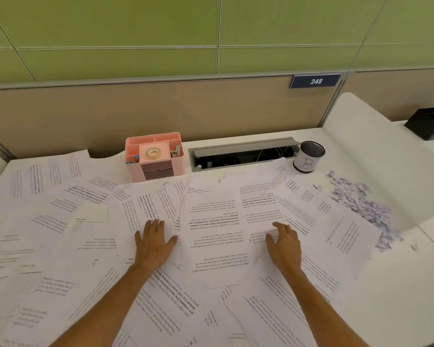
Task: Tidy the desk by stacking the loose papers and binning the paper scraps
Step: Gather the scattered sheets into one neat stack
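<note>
Several loose printed papers (211,236) lie overlapping across the white desk (398,291). My left hand (154,242) rests flat on the sheets left of centre, fingers together and pointing away from me. My right hand (285,244) lies on the sheets right of centre, fingers slightly curled against the paper. Neither hand holds anything. A pile of small pale purple paper scraps (361,206) is strewn at the right of the papers. A black mesh cup with a white label marked B (308,157) stands at the back right, near the scraps.
A pink desk organiser (156,156) with tape and clips stands at the back centre. Beside it is an open grey cable tray (243,154). A beige partition with a 248 plate (315,81) backs the desk. A black object (430,122) sits far right.
</note>
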A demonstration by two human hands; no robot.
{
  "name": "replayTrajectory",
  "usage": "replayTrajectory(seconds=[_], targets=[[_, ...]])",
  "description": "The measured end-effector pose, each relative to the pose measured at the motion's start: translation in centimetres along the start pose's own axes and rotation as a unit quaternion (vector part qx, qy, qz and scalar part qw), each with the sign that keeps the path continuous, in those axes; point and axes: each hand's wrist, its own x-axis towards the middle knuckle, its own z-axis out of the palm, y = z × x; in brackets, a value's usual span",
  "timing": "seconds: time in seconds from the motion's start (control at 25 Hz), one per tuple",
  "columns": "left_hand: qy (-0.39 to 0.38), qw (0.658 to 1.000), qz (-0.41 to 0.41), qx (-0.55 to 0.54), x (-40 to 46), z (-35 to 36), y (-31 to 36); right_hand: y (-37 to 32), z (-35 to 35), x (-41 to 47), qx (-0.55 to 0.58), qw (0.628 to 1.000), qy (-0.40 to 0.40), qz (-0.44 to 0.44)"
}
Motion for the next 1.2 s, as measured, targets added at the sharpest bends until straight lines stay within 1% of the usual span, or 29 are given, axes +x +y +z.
replayTrajectory(seconds=[0.16,0.28,0.36,0.44,0.56,0.68,0.8,0.92,1.0,1.12,1.2], targets=[[0.006,1.000,0.010,-0.019,0.0,0.5,3.4,-1.4,0.9,-0.7,0.005,0.998,-0.041,-0.053],[0.010,1.000,-0.017,-0.003,0.3,0.9,4.9,-2.6,2.2,-1.1,-0.015,0.992,-0.070,-0.109],[0.004,0.999,-0.032,0.013,0.6,1.2,5.4,-3.0,3.1,-1.2,-0.045,0.988,-0.076,-0.125],[0.005,0.999,-0.034,0.029,0.8,1.4,5.9,-3.0,3.4,-0.6,-0.055,0.991,-0.068,-0.100],[0.021,0.999,-0.031,0.024,0.9,1.6,6.3,-2.1,2.9,1.2,-0.068,0.996,-0.058,-0.030],[0.038,0.998,-0.036,-0.040,1.0,1.5,6.6,-1.5,1.9,3.4,-0.089,0.994,-0.056,0.023],[0.049,0.988,-0.056,-0.133,1.5,0.7,7.0,-1.5,1.5,4.9,-0.103,0.992,-0.067,0.039],[0.033,0.958,-0.104,-0.264,2.1,-0.8,7.2,-1.7,2.0,5.5,-0.127,0.988,-0.072,0.046],[0.015,0.934,-0.129,-0.333,2.4,-1.5,6.9,-1.9,2.4,5.6,-0.141,0.987,-0.056,0.044],[-0.011,0.913,-0.136,-0.384,2.6,-1.6,6.1,-2.2,2.6,5.8,-0.157,0.987,-0.029,0.025],[-0.015,0.903,-0.137,-0.408,2.5,-1.4,5.7,-2.4,2.6,5.9,-0.171,0.985,-0.022,0.013]])
